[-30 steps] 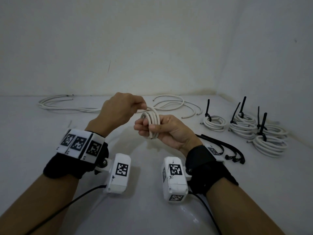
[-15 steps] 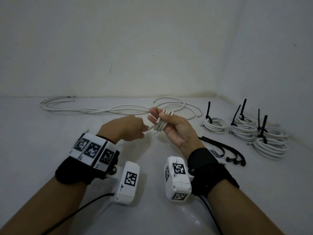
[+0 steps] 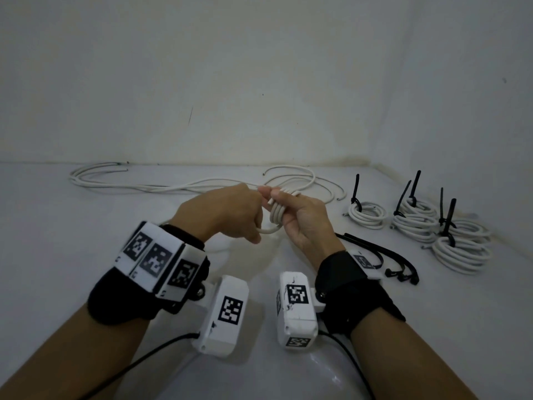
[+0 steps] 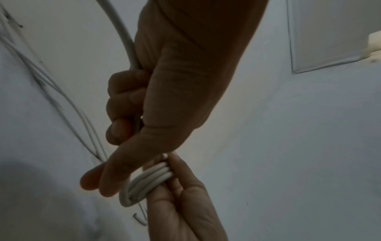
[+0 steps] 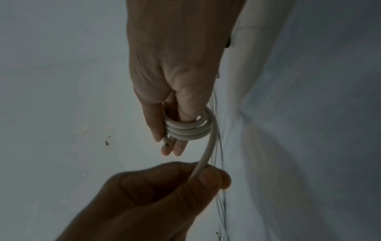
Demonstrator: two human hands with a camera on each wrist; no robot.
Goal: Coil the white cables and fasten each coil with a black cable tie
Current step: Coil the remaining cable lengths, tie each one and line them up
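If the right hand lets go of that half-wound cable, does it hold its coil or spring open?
Likely springs open: the coil has no tie, and the right hand pinches its turns together. Probably semi-stiff: loose cables lie in broad curves.

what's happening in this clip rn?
A person is winding a white cable into a small coil by hand. The right hand holds the coil, with the loops around its fingers, while the left hand grips the free length and feeds it on. This coil has no tie yet. To the right on the white table, finished coils stand already fastened with black ties, and loose black cable ties lie by the right wrist. More uncoiled white cables lie at the back.
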